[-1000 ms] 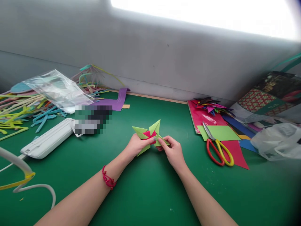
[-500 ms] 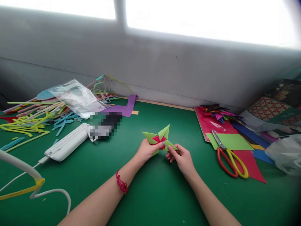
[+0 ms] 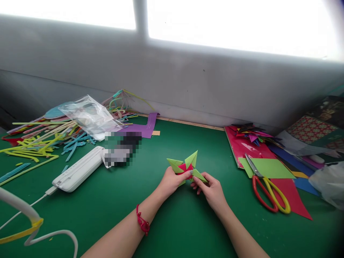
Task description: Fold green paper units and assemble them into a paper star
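Note:
Between my hands is a folded paper star [image 3: 191, 159] with pointed green arms and a red middle, held just over the green table. My left hand [image 3: 172, 180] grips it from the left, the thumb pressed across the red centre and the fingers hidden beneath. With thumb and fingers, my right hand [image 3: 209, 185] pinches the green point on the right side. The lower part of the star is mostly covered by my left hand.
Scissors [image 3: 267, 188] lie on green and red paper at the right, near a pile of folded paper stars [image 3: 252, 133]. A white power strip [image 3: 79, 168], pipe cleaners [image 3: 40, 143] and a plastic bag [image 3: 91, 116] are at the left. Purple paper [image 3: 143, 129] lies behind.
The whole view has shifted slightly, so everything sits a little lower and further right. Both hands keep the same hold on the paper star.

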Demonstrator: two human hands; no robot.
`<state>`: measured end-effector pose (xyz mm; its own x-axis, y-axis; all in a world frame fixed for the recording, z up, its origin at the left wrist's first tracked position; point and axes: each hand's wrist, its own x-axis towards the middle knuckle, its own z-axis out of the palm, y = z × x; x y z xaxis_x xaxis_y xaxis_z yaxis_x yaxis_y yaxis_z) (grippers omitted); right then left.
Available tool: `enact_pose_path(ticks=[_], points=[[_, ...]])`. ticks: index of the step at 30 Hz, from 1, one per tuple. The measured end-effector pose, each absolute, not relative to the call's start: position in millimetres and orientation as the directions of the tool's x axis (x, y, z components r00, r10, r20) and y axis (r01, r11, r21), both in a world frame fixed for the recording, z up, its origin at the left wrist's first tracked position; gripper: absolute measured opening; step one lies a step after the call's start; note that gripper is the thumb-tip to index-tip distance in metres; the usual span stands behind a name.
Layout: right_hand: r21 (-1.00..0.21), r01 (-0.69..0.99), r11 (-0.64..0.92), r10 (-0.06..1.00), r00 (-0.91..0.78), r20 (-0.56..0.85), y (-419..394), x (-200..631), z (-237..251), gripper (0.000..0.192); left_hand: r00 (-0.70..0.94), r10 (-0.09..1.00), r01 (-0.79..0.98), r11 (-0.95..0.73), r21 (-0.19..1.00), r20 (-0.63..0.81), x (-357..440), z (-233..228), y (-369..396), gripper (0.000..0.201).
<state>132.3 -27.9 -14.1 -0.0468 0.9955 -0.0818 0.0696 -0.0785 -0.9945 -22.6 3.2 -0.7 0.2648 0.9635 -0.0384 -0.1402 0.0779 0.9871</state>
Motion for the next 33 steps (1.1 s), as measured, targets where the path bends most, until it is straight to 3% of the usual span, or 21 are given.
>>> enact_pose_path(ticks=[22, 33], points=[[-0.991, 0.062, -0.121, 0.991, -0.051, -0.125, -28, 131, -6, 0.033, 0.245, 0.967, -0.079, 0.087, 0.993, -0.065, -23, 2, 1, 0.026], [-0.991, 0.079, -0.104, 0.992, -0.064, -0.11, -28, 132, -14, 0.027, 0.251, 0.959, -0.073, 0.156, 0.985, -0.133, -23, 3, 2, 0.026]])
